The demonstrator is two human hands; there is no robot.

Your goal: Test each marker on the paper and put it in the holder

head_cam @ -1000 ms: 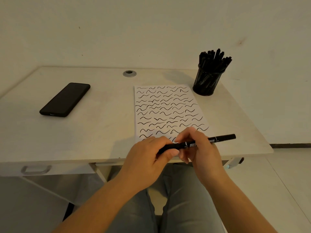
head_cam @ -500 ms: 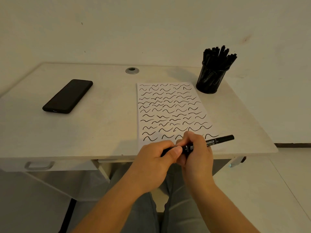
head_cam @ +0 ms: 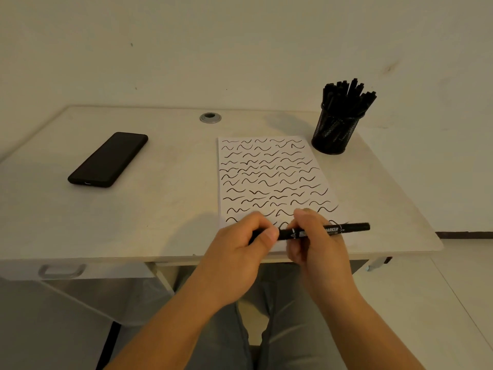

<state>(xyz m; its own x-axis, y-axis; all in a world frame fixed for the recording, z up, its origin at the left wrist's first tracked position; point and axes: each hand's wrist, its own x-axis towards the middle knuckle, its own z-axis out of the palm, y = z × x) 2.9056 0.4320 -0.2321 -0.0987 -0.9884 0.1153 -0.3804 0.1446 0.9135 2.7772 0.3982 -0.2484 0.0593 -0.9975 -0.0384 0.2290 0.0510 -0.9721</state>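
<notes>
A black marker [head_cam: 344, 228] lies level above the near edge of the desk, held by both hands. My left hand [head_cam: 240, 249] grips its left end, fingers and thumb curled round it, which hides whether a cap is there. My right hand [head_cam: 317, 244] pinches the marker's middle, and the right end sticks out past my fingers. The white paper [head_cam: 269, 180] under the hands is covered with rows of black wavy strokes. A black mesh holder [head_cam: 333, 132] stands at the far right of the desk, packed with several black markers [head_cam: 346, 94].
A black phone [head_cam: 108, 160] lies face up on the left of the pale desk [head_cam: 160, 209]. A round cable grommet [head_cam: 210, 118] sits at the back edge. A drawer handle [head_cam: 62, 271] shows under the desk front. My knees are below the desk.
The hands and marker have barely shifted on the near edge of the paper. The left hand has slid slightly left along the marker, showing more of the barrel between the hands.
</notes>
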